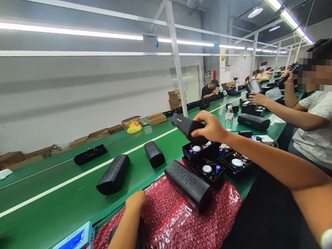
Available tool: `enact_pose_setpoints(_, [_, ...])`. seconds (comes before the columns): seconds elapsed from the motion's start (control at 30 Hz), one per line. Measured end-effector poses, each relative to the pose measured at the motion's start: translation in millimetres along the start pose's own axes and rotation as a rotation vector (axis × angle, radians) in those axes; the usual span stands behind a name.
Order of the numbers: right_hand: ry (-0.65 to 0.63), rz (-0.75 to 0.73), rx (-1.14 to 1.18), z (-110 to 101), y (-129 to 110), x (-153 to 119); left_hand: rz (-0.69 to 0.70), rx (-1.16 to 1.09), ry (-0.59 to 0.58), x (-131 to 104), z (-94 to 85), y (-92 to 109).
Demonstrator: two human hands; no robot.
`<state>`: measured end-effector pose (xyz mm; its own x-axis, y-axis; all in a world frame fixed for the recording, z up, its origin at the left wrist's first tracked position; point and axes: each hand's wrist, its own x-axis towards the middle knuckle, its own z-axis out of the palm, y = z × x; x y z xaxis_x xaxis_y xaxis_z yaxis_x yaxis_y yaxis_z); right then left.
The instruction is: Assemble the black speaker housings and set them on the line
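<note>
Green conveyor belt (53, 193) carries 3 black speakers past red bubble wrap (177, 221). Upon the wrap lies another speaker (189, 185). Right hand (212, 127) grasps a black speaker shell (186, 126) aloft above open units; left hand (136, 201) rests curled, empty, on the wrap.

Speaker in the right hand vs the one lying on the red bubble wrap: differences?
The held speaker is lifted above the belt in the right hand; the bubble-wrap speaker lies flat on the red bubble wrap, untouched. The held one shows a smooth face, the other a dotted grille. Both are black and oblong.
</note>
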<state>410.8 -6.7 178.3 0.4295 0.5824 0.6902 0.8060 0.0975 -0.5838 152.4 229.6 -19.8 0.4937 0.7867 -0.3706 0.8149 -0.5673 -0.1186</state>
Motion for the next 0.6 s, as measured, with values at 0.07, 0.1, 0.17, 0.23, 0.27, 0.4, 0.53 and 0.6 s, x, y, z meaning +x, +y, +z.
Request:
enact_pose_setpoints(0.07, [0.046,-0.135,-0.097,-35.7,9.0,-41.4,0.021,-0.001,-0.012,1.3,-0.8,0.0])
enact_pose_setpoints(0.1, [0.054,-0.198,-0.169,-49.0,17.3,-61.9,0.032,-0.001,-0.016,2.0,-1.1,-0.2])
enact_pose_setpoints(0.17, [0.058,-0.243,-0.337,-66.3,39.2,-100.4,0.053,-0.001,-0.020,3.6,-1.3,-1.2])
enact_pose_setpoints(0.23, [0.065,-0.261,-0.503,-73.4,64.3,-133.5,0.068,-0.002,-0.024,5.5,-1.1,-2.9])
enact_pose_setpoints(0.27, [0.071,-0.266,-0.562,-74.0,76.5,-147.3,0.073,-0.003,-0.027,6.6,-0.8,-3.9])
enact_pose_setpoints(0.4, [0.081,-0.263,-0.653,-66.0,114.3,-182.4,0.091,-0.018,-0.041,11.1,1.2,-7.1])
enact_pose_setpoints(0.53, [0.052,-0.289,-0.690,-52.9,135.5,-194.8,0.109,-0.035,-0.041,13.3,3.3,-8.8])
enact_pose_setpoints(0.6, [0.035,-0.307,-0.698,-48.6,142.5,-197.2,0.107,-0.040,-0.038,13.6,4.2,-9.2])
